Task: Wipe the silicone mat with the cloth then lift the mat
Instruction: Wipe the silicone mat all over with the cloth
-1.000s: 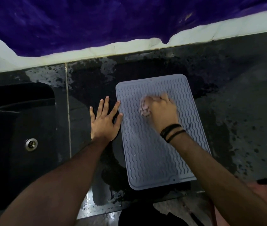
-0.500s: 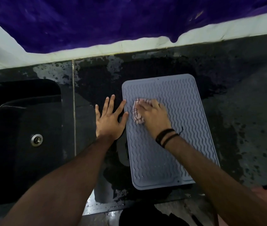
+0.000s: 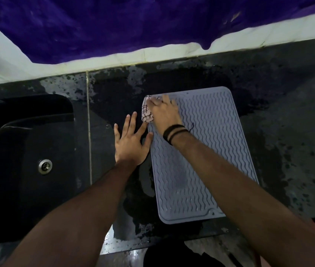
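Grey mat (image 3: 201, 151): the right hand (image 3: 165, 114), fingers bunching the cloth (image 3: 146, 112), has slid to its upper-left corner, the left hand (image 3: 131, 143) spread flat alongside, so wiping continues.

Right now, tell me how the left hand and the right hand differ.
The left hand lies flat with fingers spread on the dark counter, thumb touching the silicone mat's edge; the right hand is bunched over the cloth at the mat's far left corner. The right wrist wears black bands; the left is bare. Both press downward.
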